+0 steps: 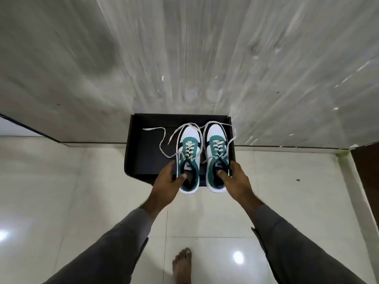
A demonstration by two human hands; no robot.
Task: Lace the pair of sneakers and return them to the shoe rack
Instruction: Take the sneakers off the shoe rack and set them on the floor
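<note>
Two white, black and teal sneakers sit side by side over a black rack shelf point(143, 152) against the wall. My left hand point(169, 178) grips the left sneaker point(189, 152) at its collar, thumb inside the opening. My right hand point(233, 177) holds the right sneaker point(217, 148) the same way. Both are laced, and the long white lace ends point(162, 140) trail loose over the shelf and past the toes. The heels stick out beyond the shelf's front edge.
A grey streaked wall point(184, 58) rises right behind the shelf. Glossy cream floor tiles point(82, 191) spread below. My bare foot point(182, 265) stands on the tiles near the bottom edge. A dark wooden panel point(367, 158) is at the far right.
</note>
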